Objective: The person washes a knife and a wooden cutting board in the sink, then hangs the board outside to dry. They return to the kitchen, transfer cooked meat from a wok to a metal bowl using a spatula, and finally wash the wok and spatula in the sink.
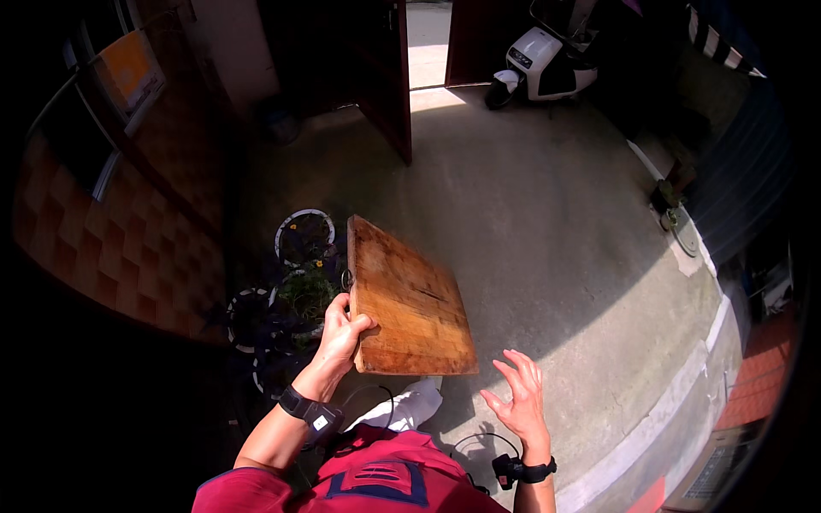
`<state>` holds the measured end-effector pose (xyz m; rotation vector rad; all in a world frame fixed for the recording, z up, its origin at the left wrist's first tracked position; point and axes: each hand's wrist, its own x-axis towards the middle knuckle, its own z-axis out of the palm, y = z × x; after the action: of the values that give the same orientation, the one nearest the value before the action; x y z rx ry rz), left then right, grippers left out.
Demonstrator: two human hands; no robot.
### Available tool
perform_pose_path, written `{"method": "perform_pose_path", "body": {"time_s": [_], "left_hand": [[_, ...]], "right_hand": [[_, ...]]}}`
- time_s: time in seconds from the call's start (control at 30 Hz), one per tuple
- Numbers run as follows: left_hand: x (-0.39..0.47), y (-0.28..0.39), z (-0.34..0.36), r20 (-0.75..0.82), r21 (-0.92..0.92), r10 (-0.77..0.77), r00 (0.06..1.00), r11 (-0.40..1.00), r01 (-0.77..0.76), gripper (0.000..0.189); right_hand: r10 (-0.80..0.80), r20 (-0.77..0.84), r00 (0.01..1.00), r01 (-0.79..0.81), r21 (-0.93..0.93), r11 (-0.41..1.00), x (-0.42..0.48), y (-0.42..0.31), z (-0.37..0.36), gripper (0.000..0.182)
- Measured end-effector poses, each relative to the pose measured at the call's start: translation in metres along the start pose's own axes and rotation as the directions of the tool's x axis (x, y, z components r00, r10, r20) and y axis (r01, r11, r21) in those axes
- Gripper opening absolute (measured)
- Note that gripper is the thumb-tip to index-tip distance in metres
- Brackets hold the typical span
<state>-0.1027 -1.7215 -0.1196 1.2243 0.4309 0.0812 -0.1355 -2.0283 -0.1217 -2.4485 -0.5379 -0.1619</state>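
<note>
My left hand (341, 333) grips a wooden cutting board (410, 301) by its left edge, with the thumb lying on the broad face. The board is held tilted in the air in front of me. Its face has dark stains and a short dark crack near the middle. A metal ring (347, 280) is fixed to the left edge, just above my fingers. To the right of the board's lower corner, my right hand (519, 392) is raised with fingers apart, holding nothing and not touching the board. Both wrists wear black straps with small devices.
Potted plants (304, 292) with white-rimmed pots stand at the left, by a tiled wall (122, 269). Ahead are a dark door leaf (388, 83), standing ajar, and a white scooter (539, 64). Concrete floor (513, 224) stretches to a low kerb (686, 372) on the right.
</note>
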Motion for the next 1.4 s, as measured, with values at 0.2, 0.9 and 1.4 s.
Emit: {"method": "perform_pose_path", "body": {"time_s": [0.2,0.9,1.4], "left_hand": [[0.054,0.001,0.057,-0.028,-0.116,-0.045,0.999,0.992,0.041,0.046],[0.486,0.124,0.203,-0.195,-0.343,-0.071,0.978,0.939,0.000,0.055],[0.765,0.274,-0.013,-0.430,-0.207,0.228,0.873,0.917,-0.341,0.050]], "right_hand": [[-0.233,0.176,0.956,0.223,0.076,0.972,0.114,0.011,0.024,0.076],[-0.657,-0.101,0.747,0.663,0.191,0.724,0.666,0.178,0.089,0.038],[-0.658,-0.064,0.751,0.614,0.436,0.658,1.024,0.023,0.267,0.021]]}}
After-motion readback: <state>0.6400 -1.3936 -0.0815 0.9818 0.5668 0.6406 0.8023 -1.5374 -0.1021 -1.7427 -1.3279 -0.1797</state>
